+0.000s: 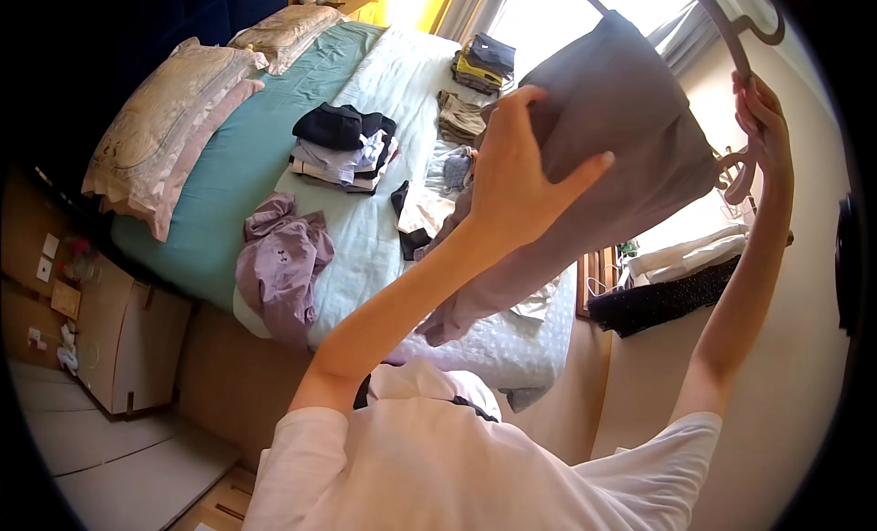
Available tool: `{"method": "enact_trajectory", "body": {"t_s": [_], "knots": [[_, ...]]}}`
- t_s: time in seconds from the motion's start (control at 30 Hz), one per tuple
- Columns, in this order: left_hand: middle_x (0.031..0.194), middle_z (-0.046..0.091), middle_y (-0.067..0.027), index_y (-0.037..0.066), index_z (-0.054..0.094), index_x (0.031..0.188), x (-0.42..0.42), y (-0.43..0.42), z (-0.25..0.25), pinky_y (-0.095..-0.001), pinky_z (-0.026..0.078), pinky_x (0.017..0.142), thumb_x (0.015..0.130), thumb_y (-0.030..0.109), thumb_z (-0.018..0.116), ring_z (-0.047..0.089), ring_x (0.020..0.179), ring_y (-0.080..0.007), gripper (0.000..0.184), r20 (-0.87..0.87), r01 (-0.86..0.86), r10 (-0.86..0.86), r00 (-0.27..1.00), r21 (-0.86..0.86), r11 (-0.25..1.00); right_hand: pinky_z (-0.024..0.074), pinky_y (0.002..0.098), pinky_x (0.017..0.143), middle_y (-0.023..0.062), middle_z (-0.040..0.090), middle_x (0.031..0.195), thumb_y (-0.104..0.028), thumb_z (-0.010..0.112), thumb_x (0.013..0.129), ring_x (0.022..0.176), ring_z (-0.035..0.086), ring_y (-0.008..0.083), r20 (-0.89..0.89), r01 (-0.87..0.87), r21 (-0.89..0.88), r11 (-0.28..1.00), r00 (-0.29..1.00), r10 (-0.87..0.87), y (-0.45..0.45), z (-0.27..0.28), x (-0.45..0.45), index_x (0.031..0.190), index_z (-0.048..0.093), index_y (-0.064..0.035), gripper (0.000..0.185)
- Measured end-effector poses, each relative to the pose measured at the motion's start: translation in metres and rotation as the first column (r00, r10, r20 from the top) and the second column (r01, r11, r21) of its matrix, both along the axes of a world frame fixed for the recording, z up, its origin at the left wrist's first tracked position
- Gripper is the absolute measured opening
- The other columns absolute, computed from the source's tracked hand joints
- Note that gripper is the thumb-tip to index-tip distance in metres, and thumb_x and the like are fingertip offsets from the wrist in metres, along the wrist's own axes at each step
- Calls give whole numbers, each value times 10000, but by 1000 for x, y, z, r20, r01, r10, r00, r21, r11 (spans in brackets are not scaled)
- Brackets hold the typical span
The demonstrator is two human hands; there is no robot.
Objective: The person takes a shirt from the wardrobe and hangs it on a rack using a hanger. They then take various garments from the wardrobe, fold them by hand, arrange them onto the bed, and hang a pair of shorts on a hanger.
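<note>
A grey-brown folded garment (621, 120) is raised in front of me, draped at a pale plastic hanger (731, 38); its exact kind is unclear. My left hand (521, 170) is against the near face of the cloth, thumb and forefinger spread wide, with some fingers out of sight. Higher up on the right, my right hand (763, 120) has its fingers wrapped round the hanger. The hanger's hook points to the upper right. Lower cloth hangs past my left forearm over the bed.
On the bed (356, 230) are a stack of folded clothes (343, 147), a crumpled mauve garment (283, 266) and another pile (484, 61) near the window. Pillows (174, 120) lie at the left. Dark sequinned clothing (662, 298) hangs at the right. A cabinet (128, 339) stands lower left.
</note>
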State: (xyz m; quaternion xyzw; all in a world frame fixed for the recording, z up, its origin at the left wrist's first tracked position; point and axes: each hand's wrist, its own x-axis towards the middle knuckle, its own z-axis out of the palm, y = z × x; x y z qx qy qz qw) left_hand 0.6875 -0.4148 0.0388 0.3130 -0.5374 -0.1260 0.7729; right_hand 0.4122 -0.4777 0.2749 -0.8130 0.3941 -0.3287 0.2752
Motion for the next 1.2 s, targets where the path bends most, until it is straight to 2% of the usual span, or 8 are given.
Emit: {"method": "enact_trajectory", "body": {"t_s": [0.23,0.43,0.5,0.57,0.6,0.63,0.8,1.2], "knots": [[799,558,-94,3,532,1051,-2,-18,12,-321,451,663,685,321,745,562,738,-189,530,360,-73,19,933,139,988,157,167,372,-79,332,517,-213,479,920,391,217,5,-32,103,-60,993,994,-105,8,-13,15,928,546,-40,186],[905,622,-140,1,609,976,-13,-46,8,-338,450,685,718,365,702,592,840,-254,455,249,362,-408,879,209,908,185,183,386,-74,373,538,-108,496,829,418,272,11,-54,193,-144,971,978,-202,4,-24,26,902,582,-46,129],[1004,630,-125,-22,606,1039,1,-54,20,-299,452,764,795,382,648,592,897,-215,474,355,208,-653,669,754,623,179,184,382,-65,370,519,-49,485,771,425,280,7,-3,267,-149,952,963,-270,8,-22,35,841,562,-25,107],[990,632,-61,-14,618,1015,13,-64,28,-278,446,790,850,370,600,583,891,-151,419,-335,835,-780,528,372,405,206,185,386,-60,407,531,-48,491,731,433,314,21,-57,256,-179,950,961,-270,-4,-28,32,863,600,-41,172],[991,623,-21,27,617,1027,14,-64,30,-264,444,802,896,336,548,572,902,-112,342,-227,744,-737,637,432,510,224,184,391,-57,428,541,-61,503,734,440,333,29,-98,277,-214,937,948,-303,-6,-34,33,876,615,-50,182],[971,624,-18,38,602,1041,16,-68,40,-255,444,796,900,322,542,571,907,-115,323,-433,900,-789,436,222,376,246,179,403,-42,458,557,-70,511,741,456,355,31,-153,327,-124,937,927,-343,0,-38,45,869,625,-42,174],[1124,565,-80,21,509,1145,39,-114,51,-326,420,918,911,271,516,530,1063,-166,342,-489,908,-804,337,394,142,228,222,405,-34,389,503,-153,505,805,439,316,48,-215,284,54,957,939,-267,8,-66,79,795,606,-37,154],[1093,568,-108,-21,489,1142,45,-105,29,-317,455,878,799,44,634,557,995,-189,378,-349,790,-709,614,270,551,238,220,384,-20,418,507,-288,504,871,420,318,51,-133,214,45,976,969,-206,-11,-86,85,804,604,-49,267]]}}
